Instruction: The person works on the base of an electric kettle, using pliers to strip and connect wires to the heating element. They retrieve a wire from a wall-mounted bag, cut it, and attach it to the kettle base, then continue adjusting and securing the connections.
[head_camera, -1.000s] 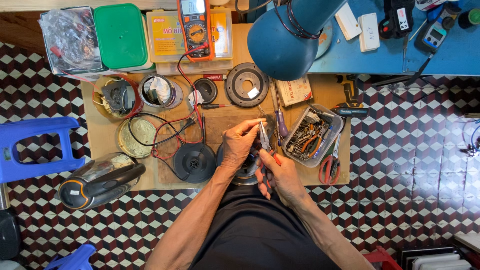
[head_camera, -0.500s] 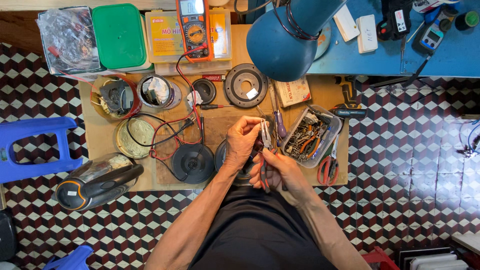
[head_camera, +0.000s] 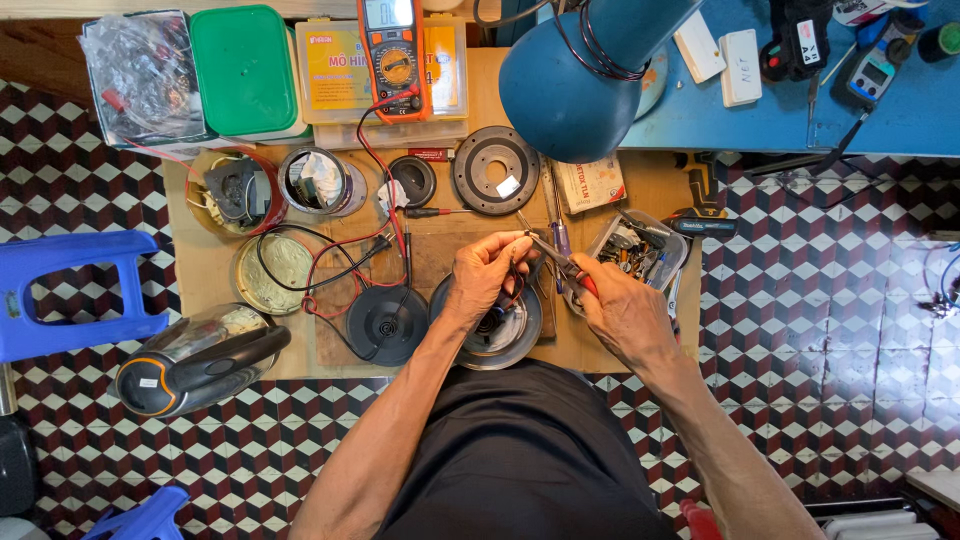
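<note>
Holding round metal base (head_camera: 500, 335) steady at frame centre on counter (head_camera: 200, 290) | left hand (head_camera: 490, 275) curled pinching its wires | right hand (head_camera: 620, 305) closed on pliers (head_camera: 555, 258), jaws meeting the wires.

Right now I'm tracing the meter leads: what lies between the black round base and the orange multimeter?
In the head view, red and black wires run from the multimeter down to the black round base, passing a red-handled screwdriver and a small black disc.
</note>
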